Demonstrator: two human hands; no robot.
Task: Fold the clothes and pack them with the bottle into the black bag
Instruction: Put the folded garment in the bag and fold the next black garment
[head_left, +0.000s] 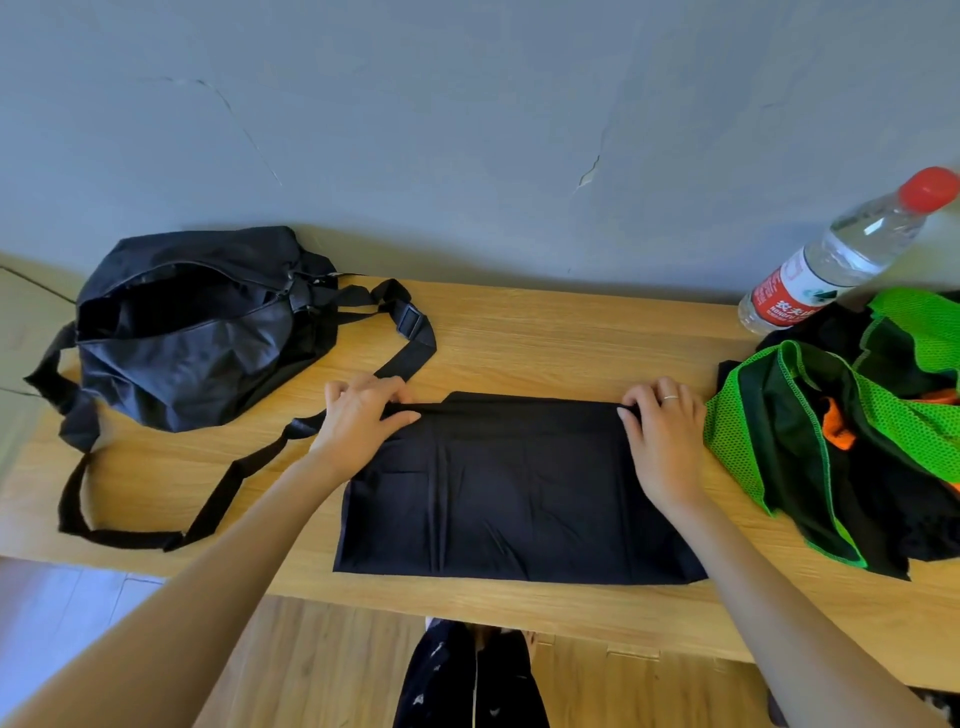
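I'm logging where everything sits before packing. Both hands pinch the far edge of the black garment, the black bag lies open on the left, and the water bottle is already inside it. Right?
Not quite. The water bottle is not in the black bag; the head view shows it on the table's far right, behind the green and black clothes. The rest holds: left hand and right hand pinch the black garment.

Both hands, left hand (363, 415) and right hand (662, 441), pinched the far edge of a black garment (509, 499) on the wooden table (519, 343), between the black bag (192, 332) and the bottle (831, 260).

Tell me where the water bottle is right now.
In the head view the water bottle stands at the table's far right, against the wall, just behind the green and black clothes.
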